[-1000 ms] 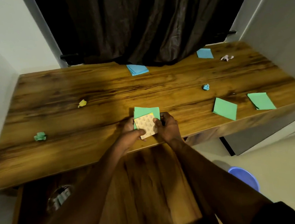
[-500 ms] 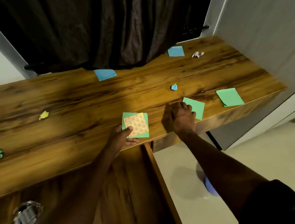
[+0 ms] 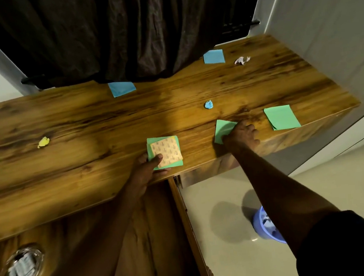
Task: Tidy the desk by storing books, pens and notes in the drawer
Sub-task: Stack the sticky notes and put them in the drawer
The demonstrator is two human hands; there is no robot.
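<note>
Green, floppy note (image 3: pixel 222 128) at centre right: right hand (image 3: pixel 241 135) pinches its near edge; left hand (image 3: pixel 147 168) pinches the stack (image 3: pixel 169 150).

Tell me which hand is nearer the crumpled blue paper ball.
Right. The right hand is just in front of the blue ball; left hand holds the note stack, farther off.

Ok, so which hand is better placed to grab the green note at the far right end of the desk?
Right. The right hand rests on the neighbouring green note, beside that far note; the left hand is farther off and pinches the stack.
</note>
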